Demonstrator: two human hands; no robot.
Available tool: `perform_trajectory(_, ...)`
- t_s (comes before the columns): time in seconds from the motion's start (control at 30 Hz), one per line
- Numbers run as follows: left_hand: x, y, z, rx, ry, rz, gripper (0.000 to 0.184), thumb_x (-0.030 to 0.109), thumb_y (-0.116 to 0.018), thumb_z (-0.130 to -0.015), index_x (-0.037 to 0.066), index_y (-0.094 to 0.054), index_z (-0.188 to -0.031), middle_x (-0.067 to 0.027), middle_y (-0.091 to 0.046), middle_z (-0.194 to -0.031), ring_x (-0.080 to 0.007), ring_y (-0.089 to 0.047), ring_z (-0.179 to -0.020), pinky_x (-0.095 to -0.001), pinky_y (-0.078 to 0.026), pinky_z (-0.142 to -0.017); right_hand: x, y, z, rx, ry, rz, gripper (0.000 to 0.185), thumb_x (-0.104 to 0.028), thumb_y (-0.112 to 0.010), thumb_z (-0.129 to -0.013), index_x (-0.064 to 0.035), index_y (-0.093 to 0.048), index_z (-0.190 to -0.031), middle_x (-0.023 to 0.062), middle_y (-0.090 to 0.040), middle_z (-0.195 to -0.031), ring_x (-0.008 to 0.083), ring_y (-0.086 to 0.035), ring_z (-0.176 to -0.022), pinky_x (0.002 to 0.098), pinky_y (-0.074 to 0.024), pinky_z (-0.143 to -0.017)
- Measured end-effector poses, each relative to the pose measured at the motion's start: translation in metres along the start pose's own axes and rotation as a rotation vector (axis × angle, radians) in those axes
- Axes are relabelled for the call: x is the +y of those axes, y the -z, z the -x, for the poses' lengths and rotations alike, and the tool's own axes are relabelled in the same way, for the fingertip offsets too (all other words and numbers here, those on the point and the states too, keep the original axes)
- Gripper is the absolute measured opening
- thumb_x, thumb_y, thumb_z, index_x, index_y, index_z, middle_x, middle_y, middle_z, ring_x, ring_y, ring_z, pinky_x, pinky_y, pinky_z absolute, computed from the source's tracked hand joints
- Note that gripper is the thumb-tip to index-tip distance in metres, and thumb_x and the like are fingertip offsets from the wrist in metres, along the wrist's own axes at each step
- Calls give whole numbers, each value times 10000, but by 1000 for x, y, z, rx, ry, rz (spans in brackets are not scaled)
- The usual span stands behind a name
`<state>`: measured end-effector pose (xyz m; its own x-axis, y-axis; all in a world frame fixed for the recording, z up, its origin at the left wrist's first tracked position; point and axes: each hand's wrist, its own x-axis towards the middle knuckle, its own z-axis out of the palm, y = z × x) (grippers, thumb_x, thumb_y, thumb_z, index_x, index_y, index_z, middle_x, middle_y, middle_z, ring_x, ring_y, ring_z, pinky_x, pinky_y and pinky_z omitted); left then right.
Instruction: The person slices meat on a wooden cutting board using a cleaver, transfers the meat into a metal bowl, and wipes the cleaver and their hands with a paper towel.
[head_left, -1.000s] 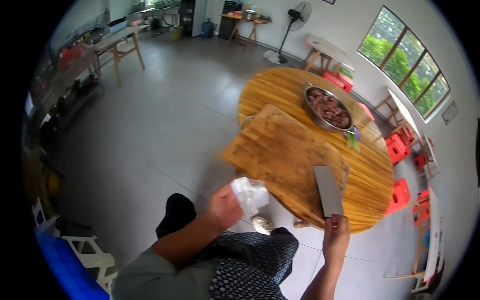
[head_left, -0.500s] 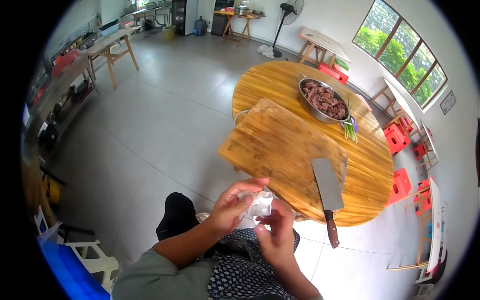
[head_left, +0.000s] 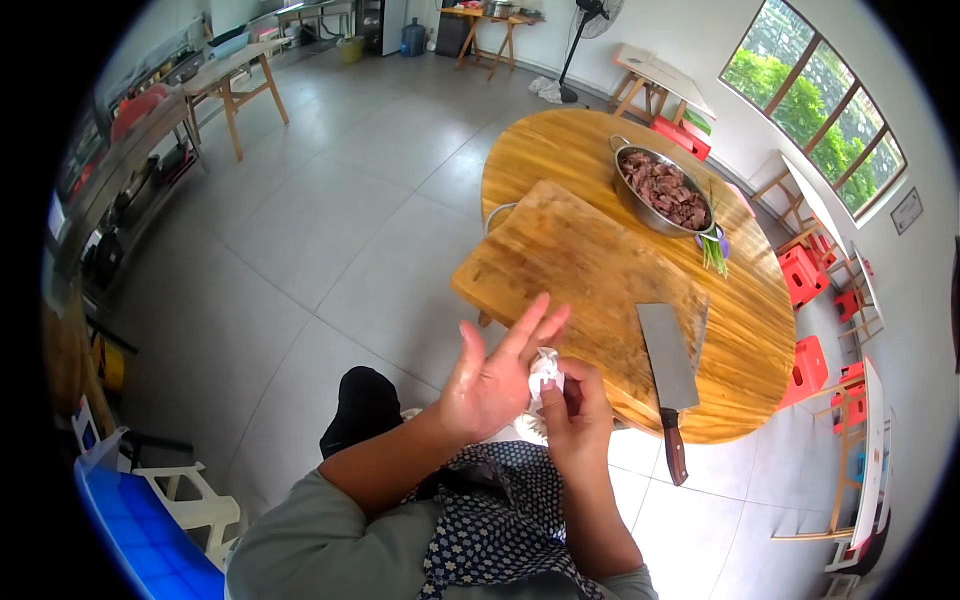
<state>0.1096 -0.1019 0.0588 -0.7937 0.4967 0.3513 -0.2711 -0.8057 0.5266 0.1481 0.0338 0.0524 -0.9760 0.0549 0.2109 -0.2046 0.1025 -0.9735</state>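
Observation:
A crumpled white tissue (head_left: 546, 368) is pinched in my right hand (head_left: 582, 415), which is closed round it. My left hand (head_left: 490, 385) is open, palm up with fingers spread, and the tissue lies against its edge by the little finger. Just beyond both hands is a thick wooden cutting board (head_left: 570, 270). A cleaver (head_left: 670, 360) rests on the board's right end, its brown handle sticking out past the table's near edge.
The board lies on a round wooden table (head_left: 745, 350). At its far side stands a metal pan of cut raw meat (head_left: 665, 190), with green stalks (head_left: 714, 252) beside it. Red stools (head_left: 808, 370) line the right. A white plastic chair (head_left: 195, 505) is at lower left.
My left hand has let go of the tissue and opened out flat. The tissue, now bunched smaller, is in my right hand. The view has shifted slightly.

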Motion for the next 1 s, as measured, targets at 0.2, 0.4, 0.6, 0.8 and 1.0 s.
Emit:
perform_trajectory(0.2,7,6,-23,71,-109,88,921,782,-173,-944,154,-99,-1614,-91,-108,-1679,-266,-67,-1545,-432,-105,-1217,15,-8,-7,52,58,-23,233,18,-588,-974,-16,-564,-1204,83,-663,-1027,113,-614,-833,252,-524,-718)
perform_trajectory(0.4,-3,23,-38,309,-273,267,852,701,-294,-985,93,-216,-1577,-102,-258,-1631,-256,-238,-1505,-416,-168,-1225,25,-17,-5,31,-2,-261,203,-36,-572,-1003,-24,-548,-1204,76,-666,-1024,106,-625,-836,253,-532,-717)
perform_trajectory(0.6,-2,38,-50,385,-374,280,845,670,-369,-986,70,-234,-1565,-114,-280,-1617,-237,-252,-1500,-394,-180,-1227,24,-23,8,-121,-62,-371,205,-42,-565,-1012,-28,-532,-1214,78,-659,-1031,131,-635,-841,282,-551,-712)
perform_trajectory(0.8,-3,41,-52,418,-419,183,827,680,-366,-981,101,-267,-1563,-91,-283,-1621,-228,-270,-1490,-405,-183,-1216,12,-14,18,-130,-153,-667,221,-49,-584,-997,-39,-533,-1212,93,-655,-1048,160,-650,-829,312,-557,-710)
perform_trajectory(1.0,13,4,-43,208,-197,346,808,731,-271,-970,206,-256,-1583,-64,-237,-1645,-229,-198,-1512,-448,-124,-1221,-10,26,-12,157,-34,-617,254,-7,-593,-964,-91,-558,-1202,78,-648,-1114,166,-652,-913,307,-558,-728)
